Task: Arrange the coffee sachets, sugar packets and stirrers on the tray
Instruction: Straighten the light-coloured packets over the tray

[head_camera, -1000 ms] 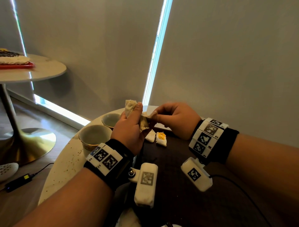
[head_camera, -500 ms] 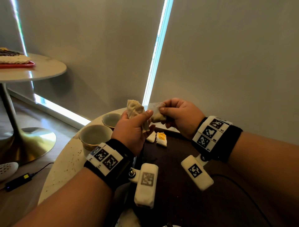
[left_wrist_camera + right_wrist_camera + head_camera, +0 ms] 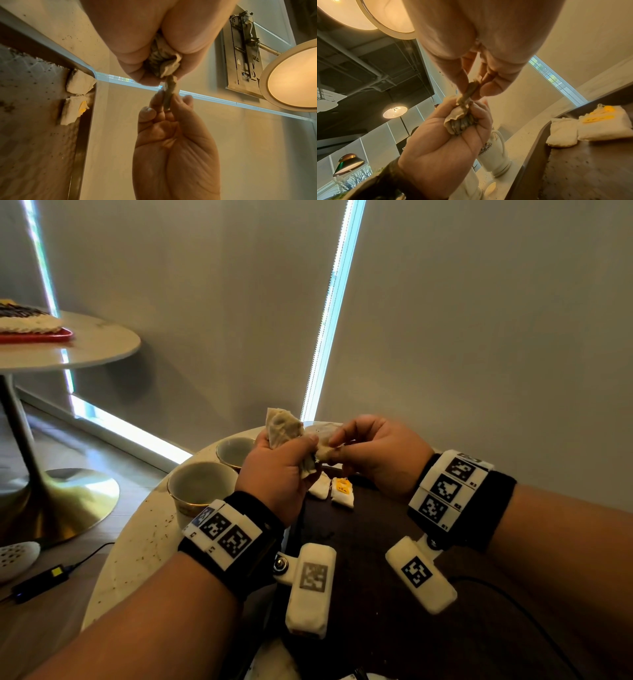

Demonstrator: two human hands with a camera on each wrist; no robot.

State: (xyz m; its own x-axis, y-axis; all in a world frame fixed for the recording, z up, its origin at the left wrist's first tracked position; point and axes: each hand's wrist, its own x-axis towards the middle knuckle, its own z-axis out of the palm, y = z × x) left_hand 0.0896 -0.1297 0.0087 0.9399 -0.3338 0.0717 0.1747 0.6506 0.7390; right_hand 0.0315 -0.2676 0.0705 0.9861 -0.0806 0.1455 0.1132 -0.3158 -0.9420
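Observation:
My left hand (image 3: 294, 448) grips a bundle of beige sachets (image 3: 282, 424) upright above the far left corner of the dark brown tray (image 3: 376, 535). My right hand (image 3: 337, 441) pinches a single sachet (image 3: 323, 440) between thumb and fingers, right against the bundle. From the left wrist, that sachet (image 3: 169, 92) touches the bundle (image 3: 163, 63) end to end. The right wrist view gives the same pinch (image 3: 469, 92) over the left fist (image 3: 453, 135). Two white sachets (image 3: 318, 489) lie in the tray's far left corner, one with a yellow tag (image 3: 342, 491).
Two empty cups (image 3: 202, 487) (image 3: 234, 450) stand on the round marble table left of the tray. A white jug (image 3: 494, 155) stands beyond the tray's edge. A second round table (image 3: 68, 350) with a red tray is at the far left. A cable crosses the tray's right part.
Half a second ago the right hand held its sachet raised a little apart from the bundle; now it is lower and against the bundle again. The left hand has barely moved.

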